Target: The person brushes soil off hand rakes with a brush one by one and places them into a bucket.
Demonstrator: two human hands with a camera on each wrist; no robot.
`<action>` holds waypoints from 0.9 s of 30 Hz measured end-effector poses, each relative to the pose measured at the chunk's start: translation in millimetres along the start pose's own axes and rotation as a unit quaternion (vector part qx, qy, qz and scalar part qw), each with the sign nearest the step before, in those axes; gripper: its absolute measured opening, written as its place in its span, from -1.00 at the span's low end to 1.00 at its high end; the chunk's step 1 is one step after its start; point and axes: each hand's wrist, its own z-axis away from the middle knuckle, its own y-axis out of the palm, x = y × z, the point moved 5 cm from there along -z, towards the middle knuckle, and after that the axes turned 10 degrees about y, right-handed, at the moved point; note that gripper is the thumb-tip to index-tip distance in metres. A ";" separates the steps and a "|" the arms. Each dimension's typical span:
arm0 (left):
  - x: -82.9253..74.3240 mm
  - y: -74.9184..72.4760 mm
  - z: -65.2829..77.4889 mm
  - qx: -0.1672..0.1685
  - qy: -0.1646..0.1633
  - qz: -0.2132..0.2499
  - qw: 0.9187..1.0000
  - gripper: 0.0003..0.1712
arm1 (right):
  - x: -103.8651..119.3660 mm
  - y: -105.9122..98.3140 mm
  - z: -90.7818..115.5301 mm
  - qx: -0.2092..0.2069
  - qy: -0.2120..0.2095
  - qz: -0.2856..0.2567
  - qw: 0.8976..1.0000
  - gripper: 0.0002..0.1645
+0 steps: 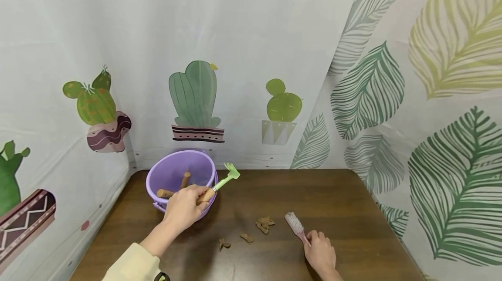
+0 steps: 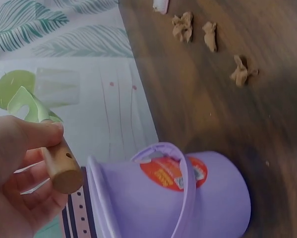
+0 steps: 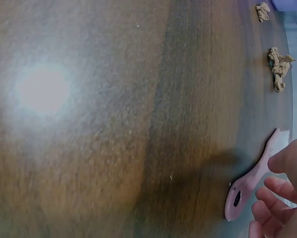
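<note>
My left hand (image 1: 183, 208) grips the wooden handle of a small green garden rake (image 1: 232, 171), tines up and away from me. Below it, at the table's left, stands a purple bucket (image 2: 217, 193), with wooden handles (image 1: 165, 193) showing inside. In the left wrist view, thumb and fingers close round the rake's handle. My right hand (image 1: 320, 252) is at the handle of a pink brush (image 3: 252, 178) with pale bristles, which lies on the table. Its fingers are loosely bent beside the handle, not wrapped round it; whether they touch it is unclear.
Several crumpled brown pieces (image 1: 265, 224) lie on the dark wooden table (image 1: 282, 189) between the bucket and the brush. Behind the table hangs a white curtain (image 1: 243, 54) printed with cacti and leaves.
</note>
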 end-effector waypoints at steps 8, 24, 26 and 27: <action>18.0 -13.5 -3.4 0.004 -0.019 -0.033 0.999 -0.63 | -3.1 -3.4 1.1 0.010 -0.024 -0.010 1.000 -0.86; 58.3 -33.0 -5.9 0.044 -0.046 -0.055 0.996 -0.62 | 6.8 -19.2 -5.4 0.024 -0.101 -0.009 0.995 -0.87; 62.3 -33.8 -6.7 0.053 -0.048 -0.054 0.996 -0.63 | 9.3 -21.0 -5.6 0.027 -0.104 -0.012 0.994 -0.87; 64.1 -34.3 -7.2 0.058 -0.049 -0.054 0.996 -0.63 | 10.4 -21.8 -5.7 0.028 -0.105 -0.013 0.994 -0.86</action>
